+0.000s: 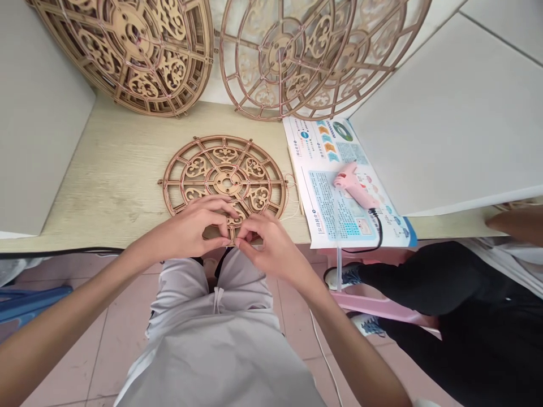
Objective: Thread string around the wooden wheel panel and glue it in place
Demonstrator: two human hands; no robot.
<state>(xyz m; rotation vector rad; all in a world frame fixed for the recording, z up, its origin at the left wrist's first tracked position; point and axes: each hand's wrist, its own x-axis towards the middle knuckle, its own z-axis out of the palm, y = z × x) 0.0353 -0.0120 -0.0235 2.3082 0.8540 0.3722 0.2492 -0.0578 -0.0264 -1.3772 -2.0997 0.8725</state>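
A round, gold-brown openwork frame with scroll ornaments and reddish wire along its rings lies flat at the table's front edge. My left hand is over its lower left part, thumb and fingertips bent in at the rim. Beside it, my right hand pinches at the bottom rim, its fingertips almost touching my left thumb. Whatever lies between the fingertips is too small to make out. Thin wire loops off the frame's right side.
Stacked round frames lean at the back left, with more at the back centre. A pink glue gun lies on a printed sheet at the right. White panels flank the table. Another person sits at the right.
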